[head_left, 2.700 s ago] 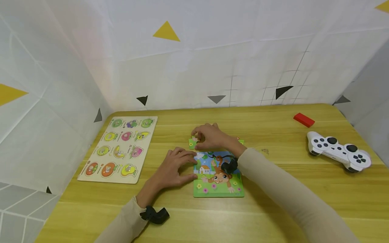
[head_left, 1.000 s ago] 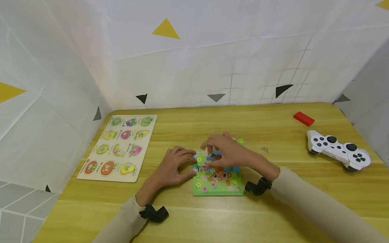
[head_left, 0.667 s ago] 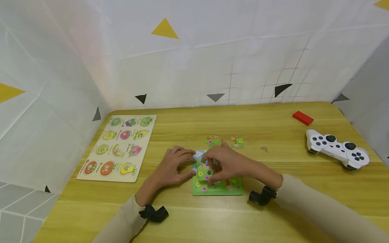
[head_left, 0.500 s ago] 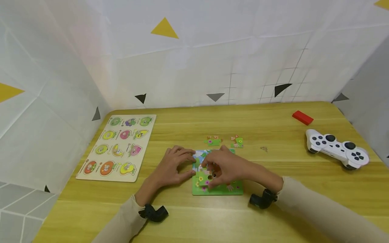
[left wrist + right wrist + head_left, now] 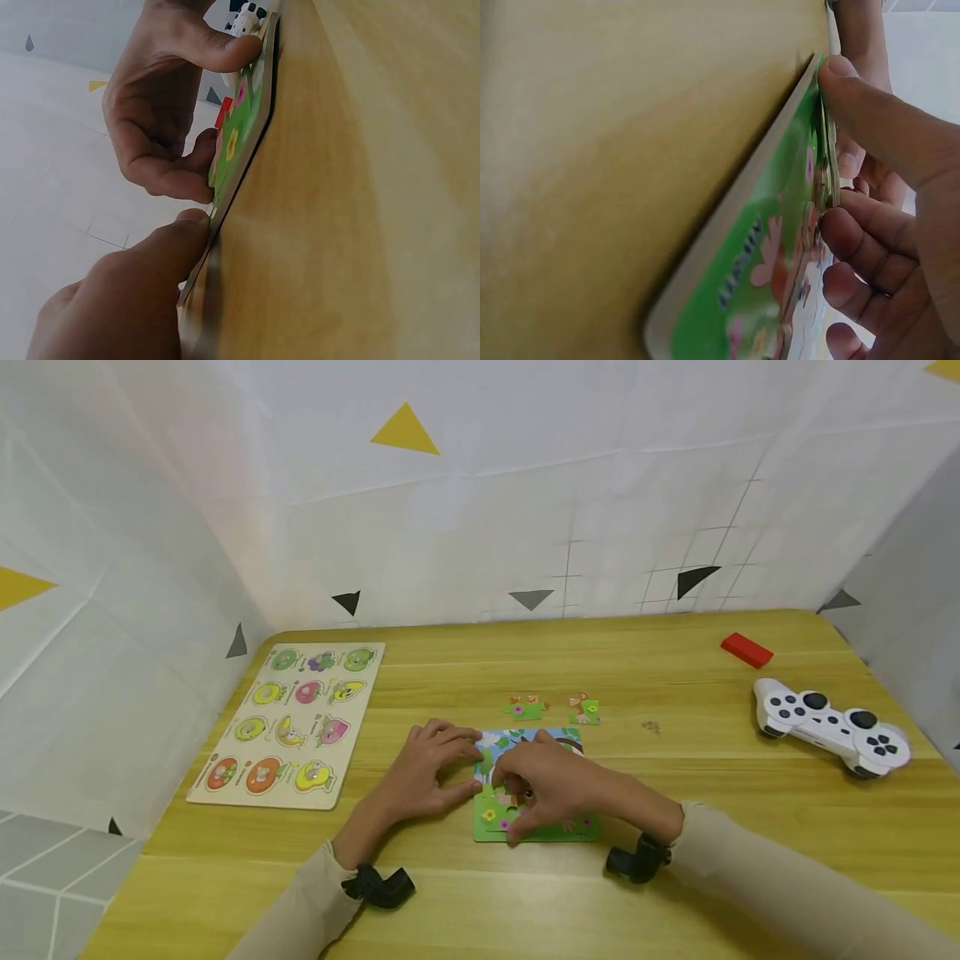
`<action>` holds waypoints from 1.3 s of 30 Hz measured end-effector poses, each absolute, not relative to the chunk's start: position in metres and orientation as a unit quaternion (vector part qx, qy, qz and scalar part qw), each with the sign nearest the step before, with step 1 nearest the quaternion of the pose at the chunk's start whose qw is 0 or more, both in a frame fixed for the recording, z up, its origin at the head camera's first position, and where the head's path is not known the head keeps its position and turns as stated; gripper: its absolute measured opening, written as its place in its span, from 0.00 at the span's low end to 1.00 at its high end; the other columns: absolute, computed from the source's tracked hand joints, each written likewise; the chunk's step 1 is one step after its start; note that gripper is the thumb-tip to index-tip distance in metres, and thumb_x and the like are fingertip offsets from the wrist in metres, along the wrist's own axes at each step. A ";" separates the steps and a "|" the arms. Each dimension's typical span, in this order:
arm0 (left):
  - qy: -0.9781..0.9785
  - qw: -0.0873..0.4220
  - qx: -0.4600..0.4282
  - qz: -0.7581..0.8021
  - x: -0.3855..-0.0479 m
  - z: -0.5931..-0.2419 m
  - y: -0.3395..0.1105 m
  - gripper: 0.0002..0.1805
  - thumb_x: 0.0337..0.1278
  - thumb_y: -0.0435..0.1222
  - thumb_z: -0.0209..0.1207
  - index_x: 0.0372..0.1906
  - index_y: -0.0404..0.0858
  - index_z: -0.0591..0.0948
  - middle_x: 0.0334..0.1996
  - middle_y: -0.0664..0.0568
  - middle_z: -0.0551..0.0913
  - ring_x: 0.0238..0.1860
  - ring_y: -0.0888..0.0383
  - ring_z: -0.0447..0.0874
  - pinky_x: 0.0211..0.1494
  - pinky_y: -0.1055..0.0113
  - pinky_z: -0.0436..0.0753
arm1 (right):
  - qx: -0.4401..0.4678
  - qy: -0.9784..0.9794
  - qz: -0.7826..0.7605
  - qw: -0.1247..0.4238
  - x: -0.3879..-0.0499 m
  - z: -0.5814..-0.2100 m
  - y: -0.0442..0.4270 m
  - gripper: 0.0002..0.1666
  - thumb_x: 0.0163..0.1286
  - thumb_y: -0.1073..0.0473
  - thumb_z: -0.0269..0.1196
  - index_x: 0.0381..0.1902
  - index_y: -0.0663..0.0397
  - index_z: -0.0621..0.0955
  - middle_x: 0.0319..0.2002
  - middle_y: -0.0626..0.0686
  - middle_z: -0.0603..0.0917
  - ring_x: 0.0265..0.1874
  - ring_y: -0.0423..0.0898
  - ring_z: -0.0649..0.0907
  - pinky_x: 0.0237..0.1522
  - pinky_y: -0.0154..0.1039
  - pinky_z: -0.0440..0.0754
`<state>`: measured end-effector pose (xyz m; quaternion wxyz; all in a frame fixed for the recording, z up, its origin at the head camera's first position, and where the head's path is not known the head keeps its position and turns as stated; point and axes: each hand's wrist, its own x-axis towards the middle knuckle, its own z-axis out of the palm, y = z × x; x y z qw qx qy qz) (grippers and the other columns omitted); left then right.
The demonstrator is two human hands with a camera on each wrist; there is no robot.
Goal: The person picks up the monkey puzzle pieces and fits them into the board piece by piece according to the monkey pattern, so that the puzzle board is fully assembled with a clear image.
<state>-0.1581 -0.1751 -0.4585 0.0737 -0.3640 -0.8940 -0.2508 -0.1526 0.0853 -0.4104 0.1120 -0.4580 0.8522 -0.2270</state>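
My right hand (image 5: 555, 781) pinches a green flowered jigsaw puzzle piece (image 5: 495, 817) over the lower left of the monkey puzzle board (image 5: 555, 836). In the right wrist view the piece (image 5: 832, 169) lies between thumb and fingertips, low against the board (image 5: 761, 202). My left hand (image 5: 429, 777) stays at the board's left side, fingers and thumb spread and touching its edge. The left wrist view shows that hand's thumb (image 5: 161, 259) against the rim. Much of the monkey picture is hidden behind my right hand.
Two loose puzzle pieces, one left (image 5: 528, 708) and one right (image 5: 585, 710), lie behind the board. A wooden fruit peg board (image 5: 288, 727) lies at the left. To the right are a white game controller (image 5: 832, 727) and a red block (image 5: 747, 650).
My right hand picked the piece up from behind the board, brought it over the picture, and slid it down toward the lower left corner. The left hand has hardly moved.
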 end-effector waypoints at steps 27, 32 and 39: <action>-0.895 0.076 -0.366 -0.244 -0.158 -0.458 -0.175 0.17 0.61 0.57 0.64 0.50 0.55 0.84 0.65 0.61 0.79 0.62 0.58 0.72 0.58 0.53 0.67 | -0.556 0.805 -0.205 0.036 -0.151 -0.414 0.085 0.10 0.62 0.42 0.72 0.41 0.29 0.91 0.39 0.34 0.83 0.38 0.33 0.72 0.46 0.36 0.65; -0.895 0.075 -0.365 -0.246 -0.158 -0.456 -0.174 0.17 0.60 0.56 0.65 0.50 0.55 0.84 0.64 0.60 0.80 0.62 0.58 0.72 0.58 0.53 0.67 | -0.548 0.812 -0.198 0.047 -0.150 -0.413 0.085 0.10 0.62 0.42 0.72 0.42 0.28 0.91 0.39 0.34 0.83 0.38 0.33 0.73 0.45 0.36 0.63; -0.894 0.075 -0.365 -0.248 -0.158 -0.457 -0.174 0.17 0.60 0.55 0.65 0.50 0.55 0.84 0.65 0.60 0.80 0.62 0.58 0.72 0.59 0.52 0.67 | -0.540 0.815 -0.196 0.067 -0.150 -0.410 0.084 0.11 0.62 0.41 0.72 0.43 0.28 0.90 0.40 0.34 0.82 0.38 0.33 0.71 0.45 0.36 0.62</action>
